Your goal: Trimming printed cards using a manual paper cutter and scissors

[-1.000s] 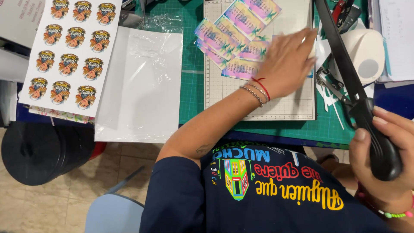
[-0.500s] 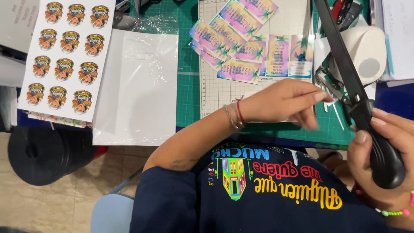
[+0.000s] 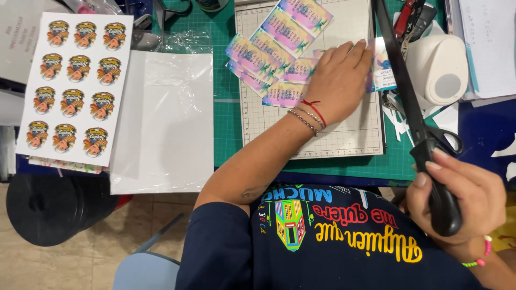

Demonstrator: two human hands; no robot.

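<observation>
Left hand [image 3: 339,80] lies flat, palm down, fingers spread and extended, on the white gridded cutter board [image 3: 322,129]; fingertips press a colourful printed card [image 3: 382,67] at the board's right edge, just beside the blade arm; two bracelets on that wrist. Right hand [image 3: 457,196] is closed in a full grip around the black handle [image 3: 438,177] of the cutter's blade arm [image 3: 400,75]; the arm is raised at an angle, running from upper centre to lower right. A fan of cut cards [image 3: 271,45], pink-purple with palm motifs, lies overlapping on the board's upper left, touching the left hand's thumb side. The board sits on a green cutting mat [image 3: 226,134]. Left of the mat: a clear plastic sheet [image 3: 164,121]; further left, a white sticker sheet [image 3: 72,86] with rows of round designs. A white corner punch [image 3: 438,67] stands right of the blade arm.
</observation>
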